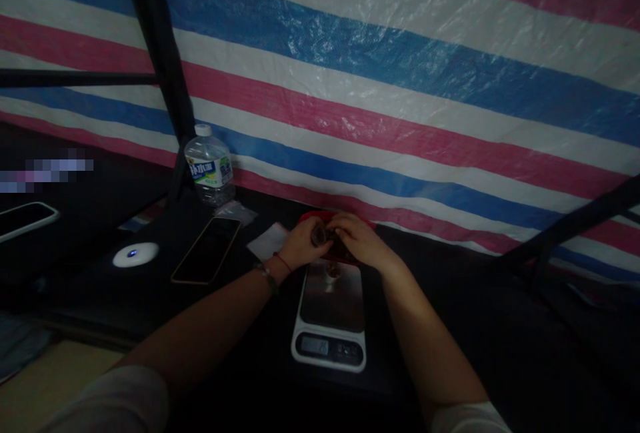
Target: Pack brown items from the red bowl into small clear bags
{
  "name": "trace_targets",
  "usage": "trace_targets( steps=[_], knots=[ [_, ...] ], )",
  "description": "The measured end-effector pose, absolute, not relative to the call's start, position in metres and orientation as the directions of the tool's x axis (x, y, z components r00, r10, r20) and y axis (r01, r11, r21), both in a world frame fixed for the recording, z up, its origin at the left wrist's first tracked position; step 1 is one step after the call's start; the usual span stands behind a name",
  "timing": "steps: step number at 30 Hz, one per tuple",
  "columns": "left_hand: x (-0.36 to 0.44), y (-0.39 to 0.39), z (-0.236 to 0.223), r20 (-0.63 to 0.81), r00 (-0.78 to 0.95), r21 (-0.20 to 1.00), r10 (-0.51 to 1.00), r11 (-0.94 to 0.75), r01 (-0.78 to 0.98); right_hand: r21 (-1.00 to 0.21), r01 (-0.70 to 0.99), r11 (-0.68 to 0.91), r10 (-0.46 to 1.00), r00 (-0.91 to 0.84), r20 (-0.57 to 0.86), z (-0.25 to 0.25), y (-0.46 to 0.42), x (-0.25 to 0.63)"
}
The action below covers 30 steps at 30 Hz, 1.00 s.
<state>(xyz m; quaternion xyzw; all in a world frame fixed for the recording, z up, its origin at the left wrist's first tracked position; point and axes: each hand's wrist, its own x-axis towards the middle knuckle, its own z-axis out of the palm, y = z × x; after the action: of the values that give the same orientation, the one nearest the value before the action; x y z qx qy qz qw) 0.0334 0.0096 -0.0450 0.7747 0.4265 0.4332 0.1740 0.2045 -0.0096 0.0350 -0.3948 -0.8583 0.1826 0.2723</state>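
At the far end of a white kitchen scale [327,346] stands a red tray [367,221], with both hands over its near side. My left hand [301,244] is closed around a small round clear container [318,235] with something dark in it. Beside it my right hand [359,241] bends its fingers together over dark contents in the tray; what they pinch is too dim to name. On the scale's metal plate sits a small pale cup [333,273] with brown bits in it. The lit display seems to read 26.
Left of the hands lie a white paper [267,241], a dark phone [207,251], a clear plastic bag [235,211] and a white oval device [135,255]. A large clear bottle [210,169] stands behind them. A striped plastic sheet [350,99] hangs behind the black table.
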Motion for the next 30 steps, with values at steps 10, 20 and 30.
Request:
trace_targets(
  steps=[10,20,30],
  knots=[
    [0.04,0.003,-0.042,0.565,0.413,0.45,0.714,-0.686,0.572,-0.438,0.68,0.589,0.806,-0.531,0.26,0.003,0.002,0.187],
    [0.034,0.011,-0.049,0.633,0.421,0.397,0.65,-0.739,0.545,-0.453,0.673,0.584,0.808,-0.537,0.244,0.002,0.002,0.19],
    [0.034,0.016,-0.052,0.551,0.247,0.616,0.797,-0.588,0.524,-0.486,0.64,0.595,0.795,-0.556,0.242,0.041,-0.009,0.212]
  ],
)
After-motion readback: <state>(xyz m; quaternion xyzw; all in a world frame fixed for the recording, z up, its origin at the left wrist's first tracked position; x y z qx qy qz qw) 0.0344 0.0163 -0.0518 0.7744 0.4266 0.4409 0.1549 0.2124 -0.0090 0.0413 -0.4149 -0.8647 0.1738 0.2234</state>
